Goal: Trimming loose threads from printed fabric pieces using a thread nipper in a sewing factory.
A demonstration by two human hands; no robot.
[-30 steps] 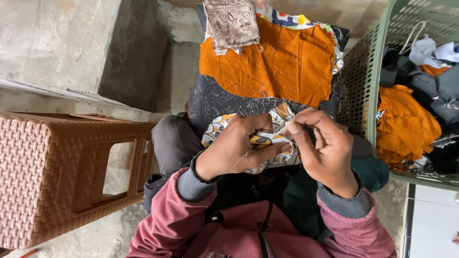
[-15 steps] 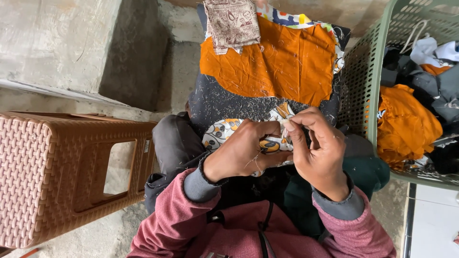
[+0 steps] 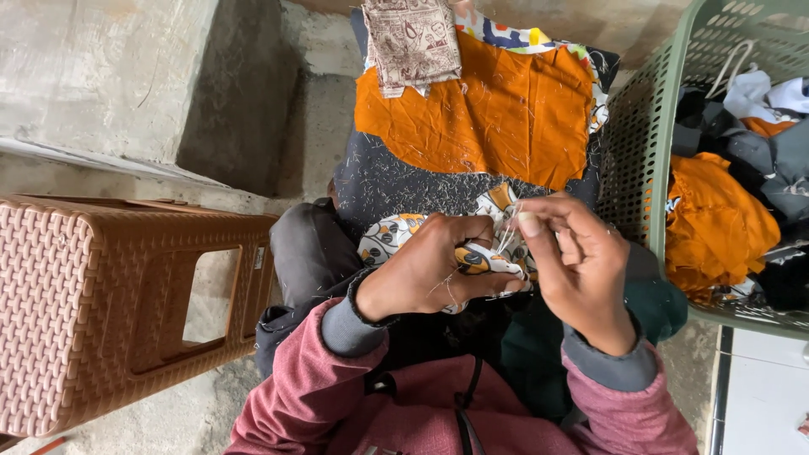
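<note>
in the head view, a small patterned cloth piece in white, orange and dark blue (image 3: 472, 253) was held over the person's lap, between the two hands and just below a large orange fabric sheet (image 3: 489, 109). the left hand (image 3: 425, 270) was curled shut around the cloth piece, its grip closed on the folded edge. the right hand (image 3: 577, 257) was raised just beside it, thumb and forefinger pinched together on fine pale threads (image 3: 508, 232) that rose from the cloth; whether a needle was held there could not be told. both wrists were covered by grey cuffs under maroon sleeves (image 3: 312, 388).

the orange sheet was spread on a dark grey speckled cloth (image 3: 404, 181) littered with thread clippings, and a beige printed scrap (image 3: 413, 38) lay on its upper edge. a multicoloured printed fabric (image 3: 514, 35) was seen peeking out behind the orange sheet.

to the person's right a green plastic mesh basket (image 3: 640, 143) was stood, filled with crumpled orange, grey and white garments. to the left a brown woven-pattern plastic stool (image 3: 101, 312) was set on the concrete floor (image 3: 253, 109).
</note>
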